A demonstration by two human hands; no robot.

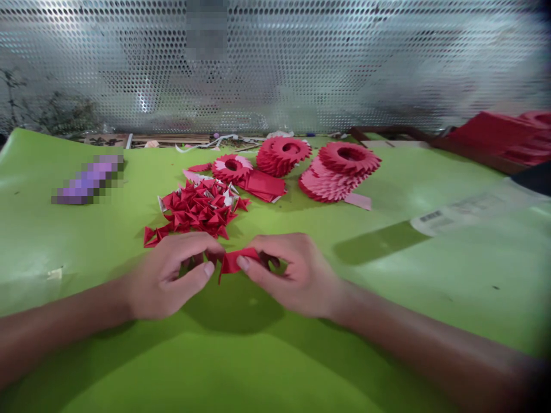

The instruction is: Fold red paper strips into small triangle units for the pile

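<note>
head-worn view — forward, downward, close

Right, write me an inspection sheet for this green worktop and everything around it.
Surface: green tabletop, glossy, a few small specks.
Job's things: folded red paper piece in hand; pile of red folded pieces; stacked paper rings beyond.
Clutter: pixelated purple item at left; pale barcoded item at right.
Grippers: bare hands; right hand pinches the paper; left hand at its other end, grip unclear.
Cables: none certain; thin white strand at back, cord or ribbon.
Surroundings: perforated panel behind.
</note>
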